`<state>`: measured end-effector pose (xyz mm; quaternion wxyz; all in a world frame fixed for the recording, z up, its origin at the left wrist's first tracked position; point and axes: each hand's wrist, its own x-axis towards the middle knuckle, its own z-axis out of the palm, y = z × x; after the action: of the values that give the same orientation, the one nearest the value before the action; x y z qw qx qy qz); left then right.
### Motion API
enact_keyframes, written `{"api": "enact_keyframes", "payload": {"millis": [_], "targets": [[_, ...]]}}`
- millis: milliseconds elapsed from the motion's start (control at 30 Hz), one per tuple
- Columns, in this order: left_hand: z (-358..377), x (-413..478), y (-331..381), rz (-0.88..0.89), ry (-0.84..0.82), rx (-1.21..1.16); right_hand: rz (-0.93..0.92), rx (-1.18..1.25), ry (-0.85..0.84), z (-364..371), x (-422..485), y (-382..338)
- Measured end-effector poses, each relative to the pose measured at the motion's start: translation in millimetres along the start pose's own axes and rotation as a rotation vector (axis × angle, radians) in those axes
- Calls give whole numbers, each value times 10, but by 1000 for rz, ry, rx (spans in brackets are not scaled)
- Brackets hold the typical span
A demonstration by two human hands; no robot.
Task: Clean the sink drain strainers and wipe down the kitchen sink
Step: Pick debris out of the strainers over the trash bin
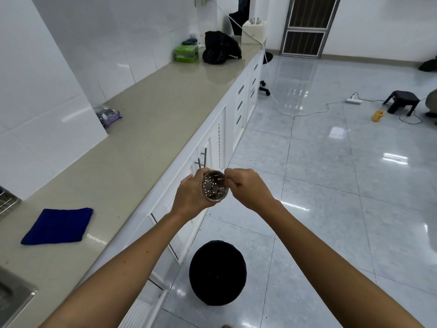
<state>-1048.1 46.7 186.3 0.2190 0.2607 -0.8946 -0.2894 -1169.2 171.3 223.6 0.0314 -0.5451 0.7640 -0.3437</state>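
Observation:
My left hand [190, 194] grips a round metal drain strainer [214, 185], its perforated cup turned toward me. It is held out over the floor, above a black bin [217, 273]. My right hand [246, 187] is right beside the strainer's rim with fingers curled; whether it pinches the rim or something small I cannot tell. The steel sink's corner [14, 297] shows at the lower left edge. A folded blue cloth [59, 226] lies on the beige countertop [146, 129].
White cabinets with bar handles [203, 157] run along my left. A dish rack's edge [7, 202] sits at far left. On the counter lie a plastic packet [107, 114], green boxes [186, 52] and a black bag [221, 48]. A stool [402, 100] and cables lie on the tiled floor.

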Motion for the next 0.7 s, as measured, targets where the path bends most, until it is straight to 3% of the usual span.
{"api": "enact_keyframes", "payload": {"millis": [100, 233, 367, 467, 600, 700], "targets": [[17, -36, -53, 7, -24, -3, 91, 84, -198, -2, -7, 62], [34, -94, -61, 24, -19, 0, 70, 20, -24, -12, 2, 51], [28, -100, -41, 42, -16, -10, 103, -77, -179, 9, -8, -22], [64, -141, -51, 92, -23, 2, 339, 226, -228, 1, 12, -29], [65, -174, -4, 32, 15, -59, 514, 656, -126, 47, -28, -94], [24, -180, -40, 12, 10, -60, 506, 633, -144, 53, -89, -70]]}}
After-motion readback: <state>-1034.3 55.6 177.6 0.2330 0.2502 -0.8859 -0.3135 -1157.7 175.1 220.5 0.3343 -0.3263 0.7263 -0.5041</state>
